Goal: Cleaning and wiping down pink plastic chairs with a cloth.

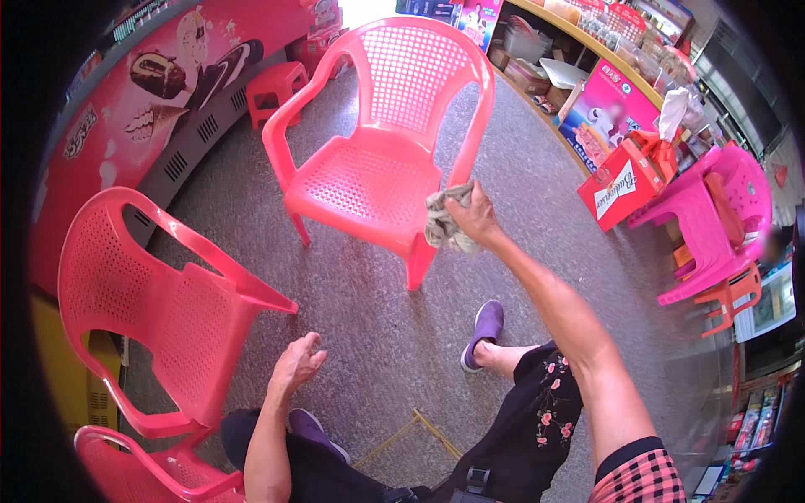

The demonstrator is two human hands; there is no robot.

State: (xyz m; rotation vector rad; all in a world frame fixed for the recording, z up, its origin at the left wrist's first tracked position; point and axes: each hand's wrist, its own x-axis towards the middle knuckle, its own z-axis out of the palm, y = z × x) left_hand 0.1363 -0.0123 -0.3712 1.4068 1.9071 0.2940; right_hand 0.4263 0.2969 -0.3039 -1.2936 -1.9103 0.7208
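A pinkish-red plastic armchair (371, 179) with a perforated seat and back stands upright in front of me. My right hand (475, 217) grips a crumpled greyish cloth (443, 220) against the front of the chair's armrest, on the right side of the picture. My left hand (300, 361) hangs above the floor with loosely bent fingers and nothing in it. Nearest to that hand is a second red plastic armchair (188, 320) at the left. Part of a third red chair (157, 462) shows at the lower left.
A freezer (207, 69) with ice-cream pictures lines the left side, a small red stool (273, 91) beside it. On the right are a counter (585, 47), a red Budweiser carton (622, 185), magenta plastic chairs (704, 220) and an orange stool (736, 295). Yellow strips (434, 434) lie between my feet.
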